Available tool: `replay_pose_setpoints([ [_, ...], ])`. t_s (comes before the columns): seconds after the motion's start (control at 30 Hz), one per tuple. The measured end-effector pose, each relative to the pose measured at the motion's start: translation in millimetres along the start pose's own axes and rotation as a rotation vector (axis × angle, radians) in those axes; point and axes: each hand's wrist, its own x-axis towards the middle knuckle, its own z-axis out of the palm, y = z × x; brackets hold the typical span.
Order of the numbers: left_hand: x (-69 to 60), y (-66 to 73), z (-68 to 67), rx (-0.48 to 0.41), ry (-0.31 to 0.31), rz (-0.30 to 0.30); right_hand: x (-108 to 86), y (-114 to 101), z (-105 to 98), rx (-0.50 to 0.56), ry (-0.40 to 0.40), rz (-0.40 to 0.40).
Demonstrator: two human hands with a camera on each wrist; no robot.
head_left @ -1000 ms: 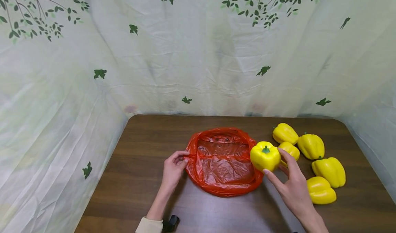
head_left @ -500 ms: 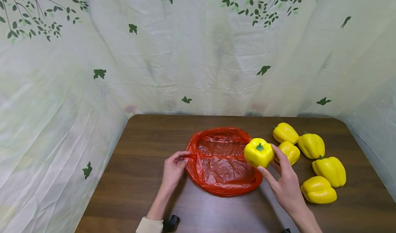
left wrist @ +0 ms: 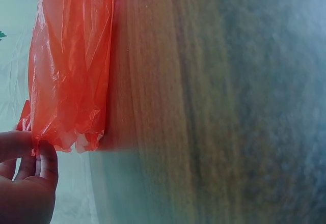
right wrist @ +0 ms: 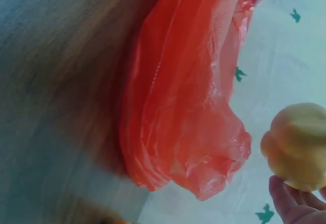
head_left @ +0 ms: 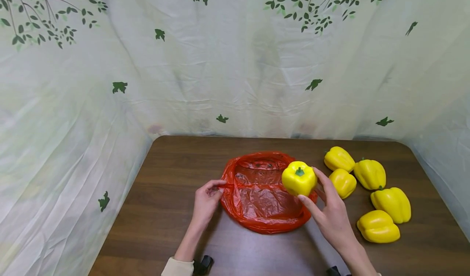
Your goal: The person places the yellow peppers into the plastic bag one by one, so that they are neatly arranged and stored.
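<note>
The left hand (head_left: 205, 204) pinches the left rim of a red plastic bag (head_left: 269, 226), its thumb and fingers drawn close together on the thin film. The bag stands on a brown wood-grain table (head_left: 176, 166), its mouth spread wide and facing up. The right hand (head_left: 335, 219) holds a yellow bell pepper (head_left: 299, 179) between thumb and fingers, spread to the width of the fruit, over the right part of the bag's mouth; its green stem (head_left: 299, 171) faces the head camera. On the right of the table lie five more yellow peppers: a far one (head_left: 338, 158), one just nearer (head_left: 343, 183), one to the right of these (head_left: 370, 174), and a near pair (head_left: 392, 204) close beside each other. Beyond the far edge hangs a pale cloth (head_left: 235, 72) printed with leafy branches and green birds or leaves (too small to tell which). A light sleeve (head_left: 178, 267) and a black wrist device (head_left: 203, 265) show on the left arm.
</note>
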Motion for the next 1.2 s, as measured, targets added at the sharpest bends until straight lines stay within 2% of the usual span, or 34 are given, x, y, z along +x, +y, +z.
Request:
replay_pose_setpoints([
  [0.3,1.2,-7.7,0.4,-0.010,0.019,0.009,7.8,-4,0,-0.035,-0.050,-0.031],
  [0.47,-0.9,-1.2,0.1,-0.001,0.009,-0.007,14.6,-6,0,-0.069,-0.076,-0.032],
  [0.83,-1.1,-0.3,-0.3,0.002,0.002,-0.017,25.7,-8,6,-0.112,-0.212,0.010],
  [1.2,-2.2,2.2,-0.7,0.000,0.000,-0.029,39.8,-13,11,-0.132,-0.306,0.019],
])
